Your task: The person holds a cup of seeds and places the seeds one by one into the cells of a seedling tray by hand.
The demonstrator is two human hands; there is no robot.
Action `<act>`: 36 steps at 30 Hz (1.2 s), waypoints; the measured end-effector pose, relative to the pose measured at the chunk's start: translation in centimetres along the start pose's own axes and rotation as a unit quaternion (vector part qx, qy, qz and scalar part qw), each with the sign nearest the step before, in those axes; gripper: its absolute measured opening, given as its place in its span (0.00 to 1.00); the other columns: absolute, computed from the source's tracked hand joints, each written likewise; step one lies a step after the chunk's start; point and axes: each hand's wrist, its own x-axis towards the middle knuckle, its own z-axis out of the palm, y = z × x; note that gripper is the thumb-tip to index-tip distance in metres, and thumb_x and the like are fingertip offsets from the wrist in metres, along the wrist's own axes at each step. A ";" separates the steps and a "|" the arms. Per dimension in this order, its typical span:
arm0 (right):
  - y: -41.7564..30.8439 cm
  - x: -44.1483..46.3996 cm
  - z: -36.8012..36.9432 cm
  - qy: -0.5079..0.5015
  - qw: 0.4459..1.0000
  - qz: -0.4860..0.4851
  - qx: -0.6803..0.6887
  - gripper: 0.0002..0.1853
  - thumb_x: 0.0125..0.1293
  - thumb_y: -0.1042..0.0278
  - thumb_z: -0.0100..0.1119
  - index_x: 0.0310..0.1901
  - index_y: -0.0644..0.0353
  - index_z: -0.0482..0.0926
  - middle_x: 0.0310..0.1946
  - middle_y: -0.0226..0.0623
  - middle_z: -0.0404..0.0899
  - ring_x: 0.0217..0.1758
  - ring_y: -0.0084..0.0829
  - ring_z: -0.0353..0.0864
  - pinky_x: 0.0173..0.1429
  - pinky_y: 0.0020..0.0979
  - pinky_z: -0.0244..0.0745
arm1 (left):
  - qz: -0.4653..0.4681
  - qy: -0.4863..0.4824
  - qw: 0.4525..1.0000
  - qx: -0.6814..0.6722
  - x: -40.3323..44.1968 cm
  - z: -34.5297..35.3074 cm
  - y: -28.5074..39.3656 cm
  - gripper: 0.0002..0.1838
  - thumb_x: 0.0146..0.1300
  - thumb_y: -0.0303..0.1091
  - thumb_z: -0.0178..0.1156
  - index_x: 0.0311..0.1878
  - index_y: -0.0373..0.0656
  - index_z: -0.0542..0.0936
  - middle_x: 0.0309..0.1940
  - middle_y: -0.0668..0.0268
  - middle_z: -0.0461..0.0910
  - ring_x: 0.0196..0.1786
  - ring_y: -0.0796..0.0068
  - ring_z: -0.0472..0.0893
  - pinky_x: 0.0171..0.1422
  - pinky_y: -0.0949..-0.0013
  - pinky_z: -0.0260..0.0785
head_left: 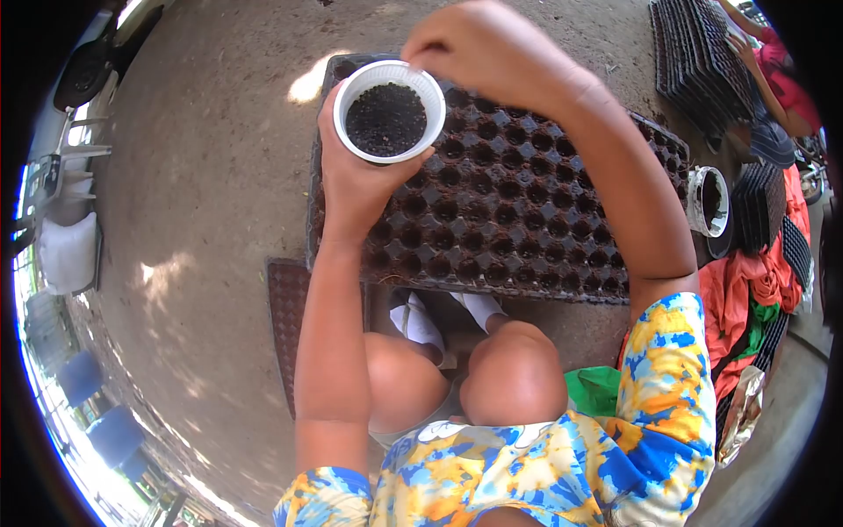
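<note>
My left hand [358,191] is wrapped round a white plastic cup [430,90], whose open top faces me. Small black grains that look like seeds [386,121] fill the lower part of the cup. Just above the cup's far right rim is my right hand [492,54], slightly blurred, with its fingers drawn together. Whatever it may pinch is hidden. Under both hands lies a black seedling tray [492,206] with rows of round cells lined with dark brown soil.
A white bucket [709,202] stands at the tray's right end. Stacked black trays [707,66] rise at the upper right, near another person [781,79]. Red cloth [746,281] lies at right. A second tray [288,316] is at lower left. Chairs [79,378] line the left edge.
</note>
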 end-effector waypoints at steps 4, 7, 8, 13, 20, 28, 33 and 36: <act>-2.1 -0.4 4.7 -0.008 0.992 -0.097 -0.084 0.08 0.58 0.67 0.62 0.37 0.59 0.84 0.35 0.43 0.84 0.39 0.47 0.85 0.45 0.42 0.80 | 0.004 -0.009 0.998 0.061 -0.2 0.8 0.4 0.56 0.35 0.32 0.82 0.69 0.39 0.60 0.63 0.55 0.69 0.65 0.61 0.71 0.70 0.60 0.64; -2.6 0.4 4.7 -0.043 0.992 -0.083 -0.081 0.07 0.57 0.71 0.60 0.36 0.60 0.83 0.33 0.43 0.84 0.37 0.46 0.84 0.43 0.41 0.80 | -0.002 -0.011 0.998 0.065 -0.3 0.7 0.1 0.56 0.35 0.33 0.82 0.70 0.40 0.59 0.63 0.55 0.69 0.65 0.60 0.71 0.69 0.60 0.65; -2.7 0.6 3.9 -0.045 0.994 -0.080 -0.054 0.07 0.57 0.71 0.59 0.36 0.60 0.83 0.32 0.42 0.84 0.36 0.44 0.84 0.42 0.39 0.79 | -0.014 -0.003 0.998 0.055 -0.4 0.6 0.4 0.56 0.35 0.33 0.82 0.70 0.39 0.59 0.63 0.55 0.69 0.65 0.60 0.72 0.69 0.60 0.65; 2.0 1.0 0.8 0.070 0.984 -0.083 0.139 0.09 0.57 0.65 0.62 0.37 0.57 0.86 0.30 0.40 0.85 0.31 0.38 0.85 0.39 0.35 0.79 | -0.012 0.013 0.999 -0.028 -0.1 -0.3 -0.6 0.52 0.39 0.31 0.81 0.67 0.37 0.61 0.62 0.58 0.71 0.65 0.66 0.72 0.72 0.61 0.62; 7.4 0.7 2.3 -0.033 0.994 0.105 0.015 0.11 0.59 0.65 0.64 0.41 0.58 0.85 0.31 0.37 0.85 0.35 0.29 0.84 0.45 0.31 0.78 | -0.005 0.036 0.998 -0.057 0.3 -1.2 -0.6 0.49 0.40 0.29 0.81 0.66 0.36 0.62 0.59 0.58 0.73 0.62 0.66 0.74 0.71 0.62 0.63; 9.0 1.7 3.4 -0.048 0.990 0.128 -0.033 0.11 0.59 0.64 0.64 0.42 0.58 0.86 0.33 0.39 0.86 0.36 0.33 0.86 0.46 0.33 0.79 | -0.024 0.032 0.997 -0.064 0.4 -1.4 -0.7 0.54 0.39 0.28 0.82 0.68 0.36 0.57 0.60 0.58 0.70 0.63 0.66 0.74 0.71 0.63 0.65; 7.8 2.8 3.8 -0.023 0.997 0.073 -0.016 0.12 0.60 0.63 0.64 0.44 0.58 0.86 0.34 0.41 0.87 0.38 0.36 0.86 0.47 0.34 0.79 | -0.016 0.038 0.997 -0.068 0.5 -1.5 -0.7 0.54 0.40 0.28 0.82 0.68 0.36 0.57 0.60 0.58 0.71 0.63 0.66 0.74 0.71 0.63 0.66; 7.8 3.6 4.4 -0.031 0.997 0.071 -0.026 0.12 0.61 0.63 0.65 0.45 0.57 0.86 0.35 0.41 0.87 0.39 0.37 0.86 0.48 0.35 0.79 | -0.012 0.038 0.997 -0.063 0.5 -1.7 -0.7 0.53 0.40 0.27 0.82 0.68 0.36 0.58 0.60 0.58 0.71 0.63 0.66 0.74 0.70 0.63 0.66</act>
